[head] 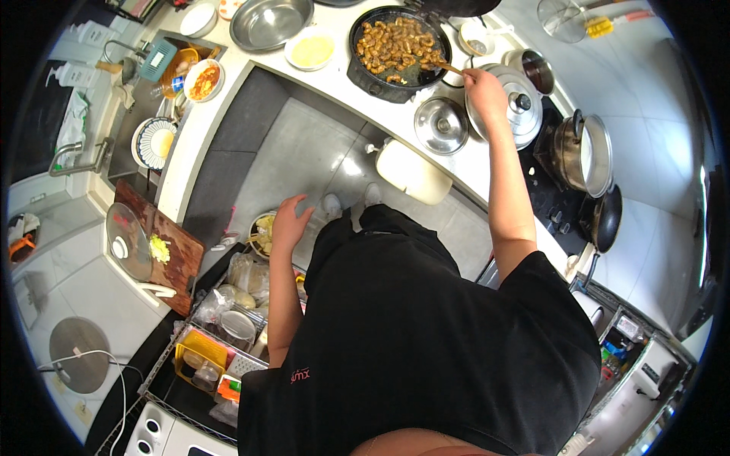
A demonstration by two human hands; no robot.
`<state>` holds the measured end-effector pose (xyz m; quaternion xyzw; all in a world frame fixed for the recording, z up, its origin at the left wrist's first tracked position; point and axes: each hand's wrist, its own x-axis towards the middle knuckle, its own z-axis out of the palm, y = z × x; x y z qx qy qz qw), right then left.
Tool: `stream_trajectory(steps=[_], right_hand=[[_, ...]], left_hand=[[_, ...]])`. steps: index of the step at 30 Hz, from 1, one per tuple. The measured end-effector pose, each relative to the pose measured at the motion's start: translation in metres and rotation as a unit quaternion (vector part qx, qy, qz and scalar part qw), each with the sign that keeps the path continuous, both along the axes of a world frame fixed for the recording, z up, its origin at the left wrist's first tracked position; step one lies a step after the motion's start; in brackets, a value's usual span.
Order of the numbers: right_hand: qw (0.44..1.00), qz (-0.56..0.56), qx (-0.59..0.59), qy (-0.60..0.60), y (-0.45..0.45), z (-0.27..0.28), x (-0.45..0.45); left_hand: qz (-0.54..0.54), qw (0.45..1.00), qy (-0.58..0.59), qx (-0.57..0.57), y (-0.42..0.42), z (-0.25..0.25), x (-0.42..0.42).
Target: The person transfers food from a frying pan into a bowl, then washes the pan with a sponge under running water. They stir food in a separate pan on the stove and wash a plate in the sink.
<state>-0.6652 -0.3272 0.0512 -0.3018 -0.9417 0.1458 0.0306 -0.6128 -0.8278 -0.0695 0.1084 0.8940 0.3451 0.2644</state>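
Observation:
My right hand [486, 91] grips the handle of a wooden spatula [449, 68], whose far end reaches into a round black electric pan [373, 89] on the counter. Browned pieces of food [393, 45] cover much of the pan's floor, with a bare oily patch at the near right. The pan's dark hinged lid [462, 4] stands raised behind it. My left hand [292, 223] hangs low at my side, fingers apart and holding nothing. Below it on the floor is a bin [262, 233] with yellowish scraps in it.
Beside the pan lie a steel lid [441, 126] and a large lidded pot [527, 117]. A bowl of yellow food [311, 48] and a steel basin [271, 23] stand left of it. Farther left are a sink [122, 139] and a wooden cutting board [177, 251] with chopped greens.

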Motion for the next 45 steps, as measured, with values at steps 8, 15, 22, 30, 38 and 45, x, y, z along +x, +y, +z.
stream_trajectory(steps=[8,15,22,30,38,45], right_hand=[[0.998,0.042,-0.003,0.048,-0.009,-0.023,-0.004],[0.997,0.052,-0.049,0.016,-0.02,-0.011,0.018],[0.996,0.04,-0.031,0.069,-0.028,-0.026,0.011],[0.962,0.073,-0.23,0.124,-0.054,-0.033,-0.004],[0.947,0.009,-0.254,0.196,-0.032,-0.066,-0.024],[0.908,-0.008,-0.39,0.153,-0.046,-0.087,-0.057]], left_hand=[[-0.012,1.0,-0.008,-0.012,-0.004,-0.008,0.003],[-0.003,1.0,0.001,-0.007,-0.001,-0.002,-0.001],[-0.017,1.0,0.006,-0.006,0.008,-0.005,-0.004],[-0.01,0.998,0.064,0.01,0.047,0.001,-0.02],[0.011,0.995,0.086,0.041,0.083,0.006,-0.04],[-0.061,0.994,0.087,0.037,0.082,-0.004,-0.094]])
